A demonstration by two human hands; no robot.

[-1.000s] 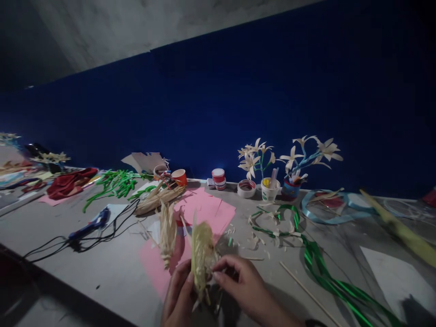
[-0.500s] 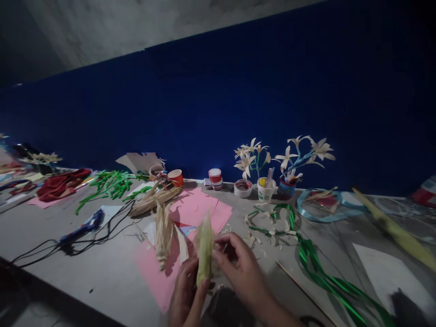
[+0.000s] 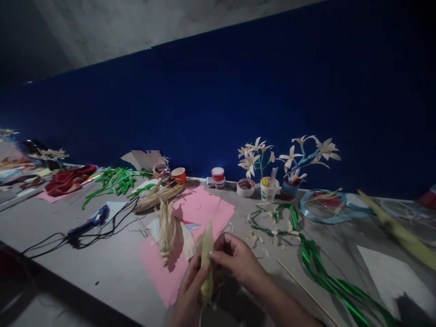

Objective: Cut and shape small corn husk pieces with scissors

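A pale yellow-green corn husk (image 3: pixel 206 263) stands upright between both of my hands, low in the middle of the view. My left hand (image 3: pixel 189 295) grips its lower part from the left. My right hand (image 3: pixel 236 261) pinches its upper edge with thumb and fingers. Just left of it, a dried husk bundle (image 3: pixel 167 229) lies on pink paper sheets (image 3: pixel 200 211) on the grey table (image 3: pixel 102 272).
A blue glue gun (image 3: pixel 89 221) with black cables lies at left. Green ribbon (image 3: pixel 323 277) and a thin stick (image 3: pixel 306 293) run along the right. Cups, tape rolls and husk flowers (image 3: pixel 289 159) stand by the blue wall. Green stems (image 3: pixel 114 181) and red cloth (image 3: pixel 70 179) lie far left.
The husk has been turned from broad and spread to narrow and upright. My right hand has moved from its side up to its top edge.
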